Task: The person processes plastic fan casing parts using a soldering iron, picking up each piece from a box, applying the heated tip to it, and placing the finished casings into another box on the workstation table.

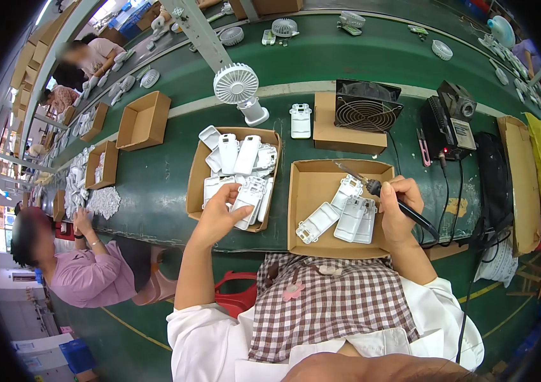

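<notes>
My left hand point(218, 215) has its thumb and fingers closed on a white plastic casing point(250, 191), over the cardboard box point(192, 184) full of similar white casings point(247, 155). Held like a pen in my right hand point(400, 211) is a soldering iron point(418, 219) with a black handle. Its metal tip points up and left, above the second cardboard box point(294, 191). Inside that box lie several white casings point(319, 221), some overlapping. One more casing point(300, 121) lies flat on the green bench behind the boxes.
A white handheld fan point(236, 85) stands behind the left box. At the back right are a black square fan point(367, 108) on a carton, pink-handled tweezers point(423, 148) and a black soldering station point(446, 130) with cables. A co-worker point(92, 274) sits to the left. A conveyor point(321, 60) carries fans.
</notes>
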A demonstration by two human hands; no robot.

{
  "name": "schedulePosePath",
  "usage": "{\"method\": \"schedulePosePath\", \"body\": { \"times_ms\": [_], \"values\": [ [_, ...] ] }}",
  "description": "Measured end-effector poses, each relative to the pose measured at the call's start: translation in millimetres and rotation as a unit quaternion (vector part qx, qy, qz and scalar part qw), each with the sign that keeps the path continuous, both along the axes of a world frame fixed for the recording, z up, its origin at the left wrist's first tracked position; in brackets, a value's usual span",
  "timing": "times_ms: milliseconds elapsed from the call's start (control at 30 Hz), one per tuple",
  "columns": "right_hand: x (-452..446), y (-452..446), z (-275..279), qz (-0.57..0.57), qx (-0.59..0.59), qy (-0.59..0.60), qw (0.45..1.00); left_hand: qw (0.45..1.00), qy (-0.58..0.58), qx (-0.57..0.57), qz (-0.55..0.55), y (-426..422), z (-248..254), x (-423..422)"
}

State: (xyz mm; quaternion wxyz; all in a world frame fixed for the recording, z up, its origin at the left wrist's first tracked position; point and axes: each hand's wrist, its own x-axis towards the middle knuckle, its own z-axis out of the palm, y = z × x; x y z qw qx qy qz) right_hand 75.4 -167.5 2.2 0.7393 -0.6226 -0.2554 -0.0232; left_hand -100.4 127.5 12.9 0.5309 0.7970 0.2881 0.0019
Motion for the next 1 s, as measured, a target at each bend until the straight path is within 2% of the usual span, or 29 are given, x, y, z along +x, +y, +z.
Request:
{"method": "schedulePosePath", "body": {
  "times_ms": [133, 233, 300, 333, 367, 400, 433, 467, 533, 567, 667, 800, 900, 1000],
  "values": [
    [1.3, 0.5, -1.0, 0.003, -0.008, -0.011, 1.0, 1.0, 0.0, 0.014, -0.002, -4.5, -2.7, 4.4],
    [0.9, 1.4, 1.6, 0.005, -0.002, -0.011, 1.0, 0.993, 0.019, -0.112, -0.028, 15.1, 3.5, 4.9],
    [0.0, 1.4, 3.4, 0.007, -0.008, -0.006, 1.0, 0.998, -0.011, -0.059, -0.03, 37.6, 13.4, 3.6],
    [-0.1, 1.1, 2.9, 0.007, -0.008, -0.005, 1.0, 0.997, 0.013, 0.044, -0.059, 55.4, 14.1, 1.1],
    [0.6, 0.6, 2.4, 0.007, -0.014, -0.011, 1.0, 0.976, 0.055, 0.165, -0.133, 59.0, 32.4, 7.0],
    [0.8, 0.5, 2.1, 0.007, -0.019, -0.016, 1.0, 0.933, 0.096, 0.281, -0.204, 61.1, 50.7, 13.0],
    [0.6, 0.4, 2.3, 0.006, -0.018, -0.016, 1.0, 0.922, 0.068, 0.28, -0.258, 66.6, 53.2, 15.8],
    [0.2, 0.4, 2.9, 0.008, -0.017, -0.01, 1.0, 0.922, 0.068, 0.281, -0.258, 68.3, 52.9, 19.4],
    [-1.3, -0.1, 3.9, 0.009, -0.014, -0.001, 1.0, 0.886, 0.04, 0.266, -0.378, 68.5, 49.3, 25.6],
    [-2.0, -0.9, 4.7, 0.012, -0.003, 0.025, 1.0, 0.875, 0.059, 0.269, -0.398, 66.3, 47.8, 27.5],
    [-2.1, -2.4, 3.6, 0.013, 0.005, 0.05, 0.999, 0.842, 0.054, 0.33, -0.423, 62.3, 46.8, 29.5],
    [-0.9, -3.6, 3.2, 0.015, -0.001, 0.049, 0.999, 0.852, 0.082, 0.321, -0.406, 58.4, 49.7, 28.3],
    [-1.7, -2.5, 5.6, 0.015, 0.005, 0.059, 0.998, 0.837, 0.074, 0.339, -0.422, 61.2, 46.9, 29.1],
    [-0.6, -3.4, 4.8, 0.015, -0.003, 0.057, 0.998, 0.853, 0.09, 0.323, -0.4, 59.4, 49.6, 28.4]
  ]
}}
